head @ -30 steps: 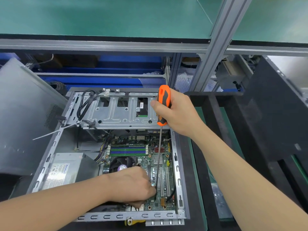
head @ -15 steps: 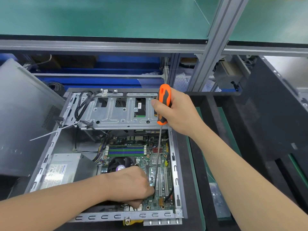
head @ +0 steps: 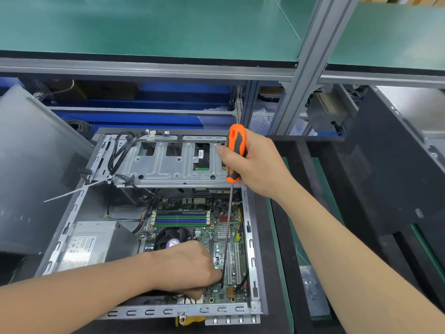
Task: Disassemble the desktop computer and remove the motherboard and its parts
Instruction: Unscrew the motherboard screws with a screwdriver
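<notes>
An open desktop case [head: 250, 227] lies on its side in front of me. The green motherboard [head: 231, 239] sits in its floor, with memory sticks [head: 180, 218] and a black CPU fan [head: 172, 237]. My right hand [head: 255, 165] grips the orange and black handle of a long screwdriver [head: 234, 155], held upright above the drive cage. Its shaft runs down to the board near the expansion slots [head: 234, 261]. My left hand [head: 190, 271] rests low on the board, fingers curled at the screwdriver's tip. What those fingers hold is hidden.
A metal drive cage [head: 168, 167] with black cables [head: 120, 150] spans the case's far end. A grey power supply [head: 89, 244] fills the left. A detached side panel [head: 31, 169] leans at left, a black panel [head: 395, 169] at right. A green shelf [head: 144, 25] and an aluminium post [head: 303, 68] stand above.
The view has shifted slightly. Both hands and the screwdriver hold almost the same place on the board.
</notes>
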### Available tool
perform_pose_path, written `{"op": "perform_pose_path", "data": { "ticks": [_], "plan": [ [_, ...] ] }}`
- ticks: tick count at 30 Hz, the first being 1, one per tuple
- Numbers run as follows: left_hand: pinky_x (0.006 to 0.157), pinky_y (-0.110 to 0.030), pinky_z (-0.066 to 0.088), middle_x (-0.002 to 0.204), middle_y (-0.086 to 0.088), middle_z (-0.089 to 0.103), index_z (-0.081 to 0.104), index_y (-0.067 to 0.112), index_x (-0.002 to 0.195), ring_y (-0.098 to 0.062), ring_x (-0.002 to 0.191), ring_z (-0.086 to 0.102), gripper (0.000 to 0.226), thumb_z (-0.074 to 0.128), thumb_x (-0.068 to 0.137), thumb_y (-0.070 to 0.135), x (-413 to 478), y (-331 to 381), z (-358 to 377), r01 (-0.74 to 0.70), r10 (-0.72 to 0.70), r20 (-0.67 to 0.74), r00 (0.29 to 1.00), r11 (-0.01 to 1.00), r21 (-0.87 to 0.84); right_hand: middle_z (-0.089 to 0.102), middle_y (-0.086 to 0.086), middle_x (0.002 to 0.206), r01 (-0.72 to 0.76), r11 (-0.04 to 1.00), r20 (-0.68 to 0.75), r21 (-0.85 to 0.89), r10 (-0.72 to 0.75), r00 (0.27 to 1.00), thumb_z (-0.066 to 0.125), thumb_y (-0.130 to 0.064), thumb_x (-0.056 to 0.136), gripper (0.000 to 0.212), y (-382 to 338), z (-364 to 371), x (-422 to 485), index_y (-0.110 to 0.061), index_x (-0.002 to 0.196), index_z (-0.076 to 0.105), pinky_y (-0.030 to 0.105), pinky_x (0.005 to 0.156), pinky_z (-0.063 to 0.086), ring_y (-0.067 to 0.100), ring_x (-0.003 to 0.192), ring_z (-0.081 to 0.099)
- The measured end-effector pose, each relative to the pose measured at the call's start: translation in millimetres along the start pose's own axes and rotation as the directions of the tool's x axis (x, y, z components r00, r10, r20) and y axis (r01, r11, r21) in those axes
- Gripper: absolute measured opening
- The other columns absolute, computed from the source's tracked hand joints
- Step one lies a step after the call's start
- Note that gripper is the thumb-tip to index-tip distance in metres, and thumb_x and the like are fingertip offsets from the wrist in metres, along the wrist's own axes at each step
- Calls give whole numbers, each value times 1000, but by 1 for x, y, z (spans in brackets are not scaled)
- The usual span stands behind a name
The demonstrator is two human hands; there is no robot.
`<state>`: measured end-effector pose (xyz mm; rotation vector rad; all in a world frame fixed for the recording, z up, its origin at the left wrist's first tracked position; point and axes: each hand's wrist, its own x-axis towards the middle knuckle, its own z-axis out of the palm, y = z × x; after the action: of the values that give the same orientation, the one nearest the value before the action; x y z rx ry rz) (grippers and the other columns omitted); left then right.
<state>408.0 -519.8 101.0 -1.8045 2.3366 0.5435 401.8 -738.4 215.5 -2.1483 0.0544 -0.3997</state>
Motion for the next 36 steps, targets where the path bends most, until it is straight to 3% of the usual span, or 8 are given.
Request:
{"op": "perform_pose_path", "data": {
  "ticks": [5,10,14,19,22,28,33,36],
  "plan": [
    [63,-33,53,58,3,50,43,15,78,-19,56,47,17,60,82,18,-1,-1,1,-19,19,1,1000,1000,14,39,0,56,-8,1000,-7,-10,8,1000,64,-36,97,43,-4,-3,-2,-11,70,41,26,48,44,20,49,49],
    [60,-31,53,54,4,46,46,15,76,-17,54,46,12,58,79,14,-1,0,0,-17,17,-29,999,1000,21,39,-4,56,-34,999,-6,-20,34,999,64,-36,98,42,-6,-5,-4,-16,69,42,24,49,45,13,49,45],
    [57,-27,46,53,6,41,41,17,74,-16,53,43,19,59,77,14,-4,-2,1,-39,41,-61,997,999,30,41,5,58,-36,999,-10,-21,35,999,64,-37,97,43,-7,-7,-6,-10,71,44,35,52,48,24,53,49],
    [57,-28,51,56,7,42,37,20,74,-17,55,43,31,67,83,17,-3,-5,-1,-67,75,-114,991,995,68,53,20,67,-48,999,-14,12,48,999,63,-36,98,42,-7,-10,-7,-2,78,48,31,47,51,22,51,57],
    [60,-28,55,56,6,41,41,25,70,-16,56,40,35,70,85,13,-6,-10,2,4,22,-183,983,990,141,50,16,63,-36,999,-24,33,36,999,64,-34,97,41,-8,-5,-6,-6,73,44,20,46,46,11,47,58],
    [69,-32,56,72,9,63,67,31,90,-14,71,58,31,47,104,49,-21,-13,12,92,-97,-192,977,995,-37,45,9,58,-21,997,6,75,21,1000,65,-31,97,42,-9,10,-8,-3,75,44,16,46,44,8,46,58],
    [82,-30,56,98,19,76,71,42,116,-5,93,68,29,51,100,55,-26,-14,-4,194,-230,-173,958,960,-201,41,8,57,-22,995,20,94,20,1000,65,-28,98,41,-7,15,-11,-5,73,41,13,44,43,7,43,58],
    [72,-27,53,80,13,75,73,41,114,-5,72,65,30,52,99,57,-21,-6,-9,270,-377,-164,911,849,-455,39,3,56,-33,993,21,109,31,999,65,-27,98,41,-6,17,-11,-6,73,39,12,43,43,6,43,56]
  ]
}}
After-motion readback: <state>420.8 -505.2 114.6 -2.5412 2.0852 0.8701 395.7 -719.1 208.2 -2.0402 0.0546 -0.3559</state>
